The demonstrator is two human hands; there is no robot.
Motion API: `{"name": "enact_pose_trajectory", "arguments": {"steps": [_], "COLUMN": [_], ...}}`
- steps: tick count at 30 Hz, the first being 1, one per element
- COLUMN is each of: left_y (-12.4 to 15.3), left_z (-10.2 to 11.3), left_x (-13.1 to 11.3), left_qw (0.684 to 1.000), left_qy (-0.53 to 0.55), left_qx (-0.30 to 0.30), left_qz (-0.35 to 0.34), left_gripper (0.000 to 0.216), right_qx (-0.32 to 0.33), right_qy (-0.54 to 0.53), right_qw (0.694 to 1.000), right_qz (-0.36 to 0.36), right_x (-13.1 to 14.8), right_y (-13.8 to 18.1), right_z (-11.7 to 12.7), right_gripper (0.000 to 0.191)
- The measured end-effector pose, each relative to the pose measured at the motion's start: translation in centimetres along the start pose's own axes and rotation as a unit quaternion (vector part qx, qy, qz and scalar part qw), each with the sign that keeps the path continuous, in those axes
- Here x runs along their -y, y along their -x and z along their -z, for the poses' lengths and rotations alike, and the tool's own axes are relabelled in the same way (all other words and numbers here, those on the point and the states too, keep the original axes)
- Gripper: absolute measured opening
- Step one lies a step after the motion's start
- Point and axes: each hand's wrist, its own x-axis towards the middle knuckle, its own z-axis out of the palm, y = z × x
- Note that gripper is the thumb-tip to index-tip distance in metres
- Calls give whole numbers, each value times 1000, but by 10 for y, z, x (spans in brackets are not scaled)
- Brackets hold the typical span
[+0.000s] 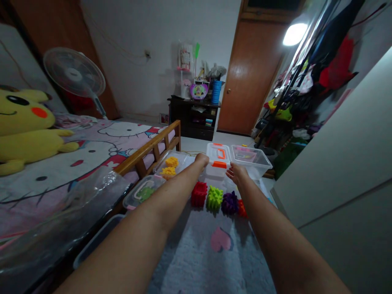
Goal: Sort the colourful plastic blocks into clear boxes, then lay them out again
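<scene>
Near the bench's [196, 253] far edge, the left hand [202, 160] curls at the clasped box's [219, 164] left side, its grip hidden; the right hand [238, 173], fingers loosely spread, is at its right corner. A sideways push could topple the open bin [255, 170].

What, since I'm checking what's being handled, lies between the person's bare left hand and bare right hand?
A translucent, rectangular plastic box with an orange front latch lies between the left hand and right hand, in the head view.
</scene>
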Motion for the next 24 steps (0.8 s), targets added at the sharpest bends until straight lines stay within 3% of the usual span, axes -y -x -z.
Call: {"name": "enact_pose_trajectory", "arguments": {"steps": [6, 13, 16, 20, 24], "left_y": [-2, 22, 37, 63, 113], "left_z": [-1, 16, 26, 40, 48], "left_x": [-5, -10, -15, -32, -47], "left_qw": [998, 996, 996, 994, 987], "left_qy": [1, 40, 63, 103, 152], "left_qx": [8, 14, 8, 1, 26], "left_qz": [62, 82, 70, 26, -48], "left_gripper": [38, 38, 36, 13, 14], "right_qx": [-5, 12, 29, 64, 99], "right_qy": [-12, -27, -41, -75, -126], "right_qw": [1000, 1000, 999, 994, 982], "right_qz": [-10, -10, 8, 49, 101], "right_x": [-3, -4, 1, 16, 30], "right_y": [-3, 14, 28, 52, 83], "right_z": [-1, -1, -2, 5, 30], "right_gripper": [16, 9, 8, 5, 5]}}
